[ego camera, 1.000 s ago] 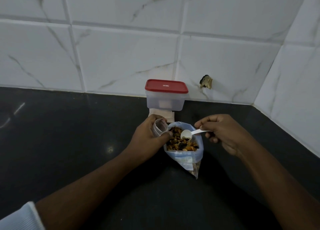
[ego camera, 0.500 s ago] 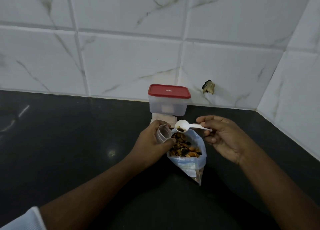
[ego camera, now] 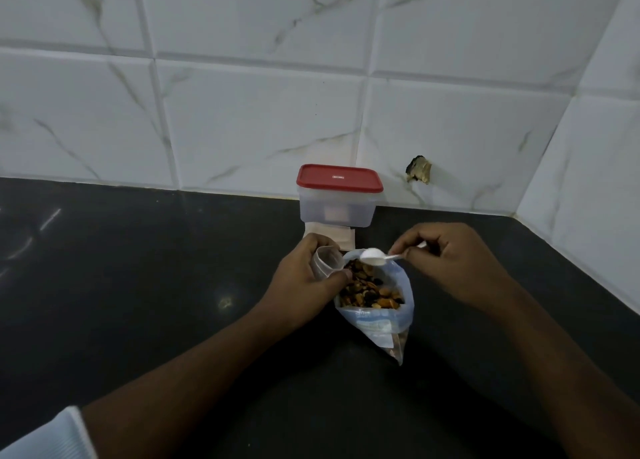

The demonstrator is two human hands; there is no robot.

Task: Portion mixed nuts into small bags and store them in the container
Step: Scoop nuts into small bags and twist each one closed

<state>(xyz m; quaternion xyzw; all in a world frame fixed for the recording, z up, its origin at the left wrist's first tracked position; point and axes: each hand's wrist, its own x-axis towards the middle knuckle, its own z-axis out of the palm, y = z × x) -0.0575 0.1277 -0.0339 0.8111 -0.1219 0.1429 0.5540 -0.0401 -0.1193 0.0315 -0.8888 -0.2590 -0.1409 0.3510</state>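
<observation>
Scooping stage. The right hand is pinching the handle of a white spoon between thumb and curled fingers. The spoon's bowl is hovering over the far rim of the large bag of mixed nuts, just beside the small bag. The left hand is gripping the small bag's mouth, fingers curled round it, and touching the large bag's edge. The lidded container is standing behind, against the wall.

Likely faults: the small mouth is looking narrow and crumpled, so tipped nuts could be scattering onto the dark counter. The leaning large bag could be slumping if the left hand releases it.
</observation>
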